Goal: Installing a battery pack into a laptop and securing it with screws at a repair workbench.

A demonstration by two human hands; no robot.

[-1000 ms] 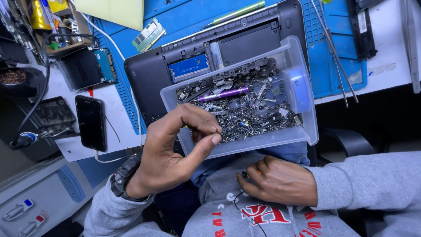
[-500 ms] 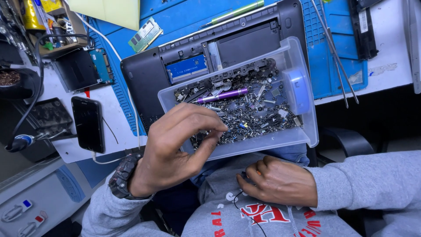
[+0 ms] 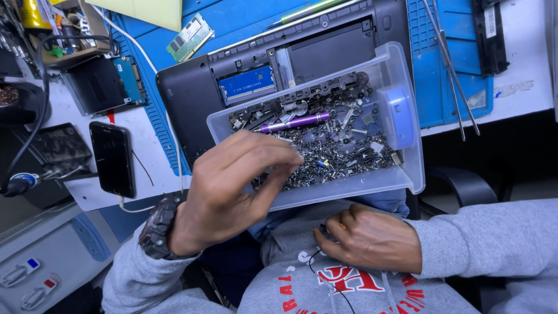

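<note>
Left hand (image 3: pixel 232 192), fingers pinched narrow, picks among loose screws (image 3: pixel 331 157) in the clear plastic tray (image 3: pixel 349 189) at frame centre; best to lift one screw slowly with tray level, while right hand (image 3: pixel 372 241) rests curled, contents indiscernible.

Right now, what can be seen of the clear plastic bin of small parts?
The clear plastic bin is a shallow, translucent rectangular tray, lying tilted across the open underside of a dark laptop and jutting toward the person's lap. It holds a dense heap of small dark screws and metal bits, a slim purple pen-like tool and a pale blue rounded piece at its right end. The left hand reaches in, fingers pinched over the screws.
</note>
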